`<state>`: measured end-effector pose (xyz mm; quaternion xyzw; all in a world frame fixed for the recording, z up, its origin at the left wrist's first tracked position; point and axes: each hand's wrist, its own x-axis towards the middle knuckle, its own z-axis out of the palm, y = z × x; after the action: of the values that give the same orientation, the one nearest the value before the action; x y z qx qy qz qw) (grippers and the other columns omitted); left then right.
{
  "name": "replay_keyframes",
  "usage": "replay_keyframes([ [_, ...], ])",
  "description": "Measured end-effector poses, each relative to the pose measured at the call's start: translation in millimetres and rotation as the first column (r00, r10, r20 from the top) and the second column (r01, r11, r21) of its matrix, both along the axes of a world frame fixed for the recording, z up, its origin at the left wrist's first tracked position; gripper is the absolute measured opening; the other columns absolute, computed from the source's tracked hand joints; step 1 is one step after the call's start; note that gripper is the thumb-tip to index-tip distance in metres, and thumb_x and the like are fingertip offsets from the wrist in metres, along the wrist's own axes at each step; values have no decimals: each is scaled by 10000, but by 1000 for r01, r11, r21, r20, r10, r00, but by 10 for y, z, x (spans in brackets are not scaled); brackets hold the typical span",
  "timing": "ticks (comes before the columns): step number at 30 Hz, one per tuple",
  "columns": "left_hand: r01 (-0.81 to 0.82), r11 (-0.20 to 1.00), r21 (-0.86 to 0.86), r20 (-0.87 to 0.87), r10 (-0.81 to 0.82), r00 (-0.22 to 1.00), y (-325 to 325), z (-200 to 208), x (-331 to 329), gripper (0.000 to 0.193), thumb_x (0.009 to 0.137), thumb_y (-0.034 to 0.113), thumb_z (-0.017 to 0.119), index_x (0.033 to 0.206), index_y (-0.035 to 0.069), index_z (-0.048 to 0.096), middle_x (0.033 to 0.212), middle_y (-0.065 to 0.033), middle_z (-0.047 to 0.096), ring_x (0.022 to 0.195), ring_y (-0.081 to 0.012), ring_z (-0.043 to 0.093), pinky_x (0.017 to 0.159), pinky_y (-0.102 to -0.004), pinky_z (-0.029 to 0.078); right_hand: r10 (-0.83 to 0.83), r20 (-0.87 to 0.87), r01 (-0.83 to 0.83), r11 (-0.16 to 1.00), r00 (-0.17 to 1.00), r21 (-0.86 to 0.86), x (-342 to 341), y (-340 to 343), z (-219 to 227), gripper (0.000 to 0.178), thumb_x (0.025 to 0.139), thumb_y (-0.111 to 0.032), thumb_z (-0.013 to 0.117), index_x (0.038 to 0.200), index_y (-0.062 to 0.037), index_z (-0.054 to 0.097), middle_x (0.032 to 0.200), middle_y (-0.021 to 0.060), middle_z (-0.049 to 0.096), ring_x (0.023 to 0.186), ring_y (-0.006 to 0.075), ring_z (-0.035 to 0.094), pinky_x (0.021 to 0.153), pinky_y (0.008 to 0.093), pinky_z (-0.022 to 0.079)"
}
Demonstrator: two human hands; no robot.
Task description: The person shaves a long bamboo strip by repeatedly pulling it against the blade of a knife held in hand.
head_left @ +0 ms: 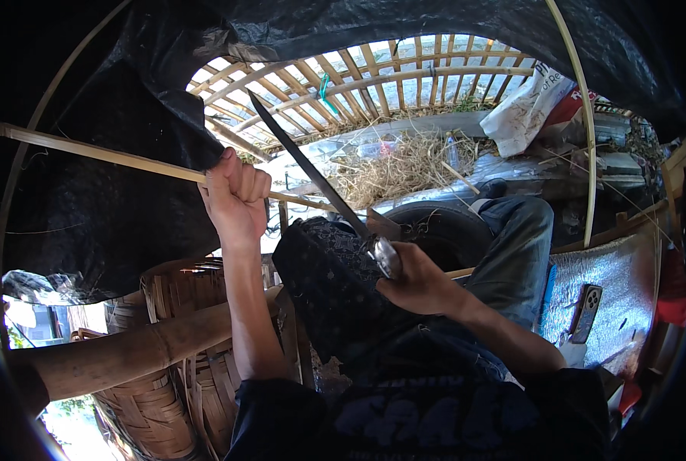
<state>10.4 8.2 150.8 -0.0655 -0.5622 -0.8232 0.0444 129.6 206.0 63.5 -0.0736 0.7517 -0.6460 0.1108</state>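
My left hand [236, 196] is raised in a fist around a long pale bamboo strip [112, 155]. One end of the strip reaches far to the left; the other runs right, passing behind the blade, and I cannot tell where it ends. In my right hand [424, 283], lower and nearer my body, is the metallic handle of a machete [304, 163]. Its long dark blade points up and to the left, tip beyond my left fist. A dark cloth [320, 269] covers my lap below both hands. Whether blade and strip touch is unclear.
A black tire [454, 230] lies ahead by my bent knee, with dry straw [385, 173] behind it. Beyond stands a bamboo slat fence [404, 77]. Black sheeting [120, 207] hangs left, above a thick bamboo pole [135, 353]. A phone [586, 313] rests on a silvery surface at right.
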Motion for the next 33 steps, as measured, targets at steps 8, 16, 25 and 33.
replay_keyframes([
  [8, 2, 1000, -22, -6, -3, 1000, -14, -30, 10, 455, 867, 203, 417, 498, 155, 156, 430, 43, 101, 400, -77, 63, 414, -262, 113, -19, -51, 24, 996, 999, 90, -159, 59, 113, 227, 672, -116, 583, 819, 41, 507, 663, 186, 569, 652, 342, 586, 603, 385, 447],
  [16, 57, 997, -55, 10, -57, 998, 111, -29, -14, 451, 868, 203, 411, 499, 154, 158, 427, 40, 101, 393, -76, 66, 410, -259, 112, 94, 250, -135, 979, 964, 155, -22, -63, -545, 302, 673, -145, 583, 878, 60, 500, 768, 236, 583, 781, 370, 591, 670, 398, 454],
  [25, 60, 998, -37, -27, -61, 998, 73, -30, 11, 454, 872, 208, 414, 500, 151, 160, 426, 38, 109, 395, -74, 57, 407, -261, 108, -21, 57, 17, 998, 998, 65, -43, 128, -9, 338, 676, -146, 592, 928, 58, 500, 796, 219, 579, 777, 359, 582, 678, 371, 457],
  [33, 21, 999, -48, -34, -23, 999, 152, -41, -14, 451, 875, 206, 414, 502, 152, 167, 426, 39, 110, 391, -72, 61, 406, -258, 108, 160, 430, -93, 981, 889, -173, -7, -103, -474, 232, 685, -134, 575, 783, 69, 520, 599, 117, 519, 590, 190, 547, 580, 348, 444],
])
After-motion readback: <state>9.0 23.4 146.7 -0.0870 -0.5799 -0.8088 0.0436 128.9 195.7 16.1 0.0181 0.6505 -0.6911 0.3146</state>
